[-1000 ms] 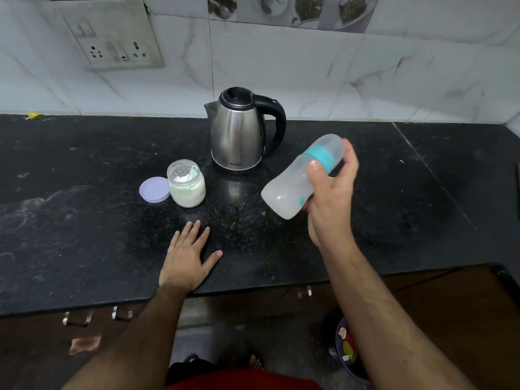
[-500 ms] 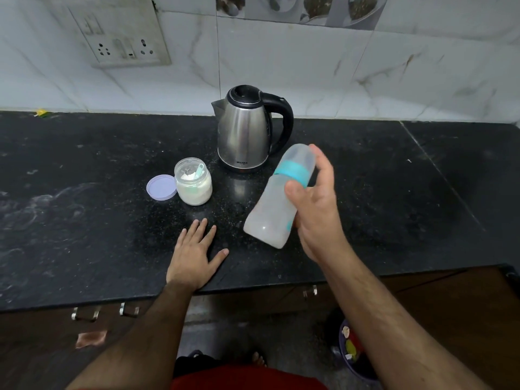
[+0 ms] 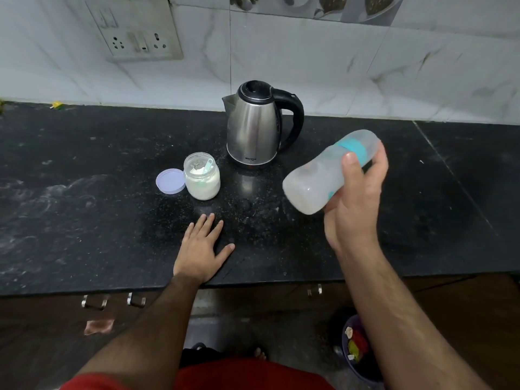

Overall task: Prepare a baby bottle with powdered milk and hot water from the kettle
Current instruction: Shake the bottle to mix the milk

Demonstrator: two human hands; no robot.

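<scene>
gripping the bottle (image 3: pixel 318 178) tilted above the counter (image 3: pixel 84 206) in your right hand (image 3: pixel 351 209), its cap end partly hidden by your fingers, contents too cloudy to tell, left hand (image 3: pixel 201 249) flat on the counter, open jar (image 3: pixel 202 177) beside the kettle (image 3: pixel 257 128)

My left hand (image 3: pixel 201 249) lies flat on the counter (image 3: pixel 84 206) at lower centre. Above it stands the powder jar (image 3: pixel 201 177), its lid (image 3: pixel 170 181) touching its left side, the kettle (image 3: pixel 257 125) upper right of it. My right hand (image 3: pixel 354 204) holds the baby bottle (image 3: pixel 318 178) tilted, right of centre.
</scene>
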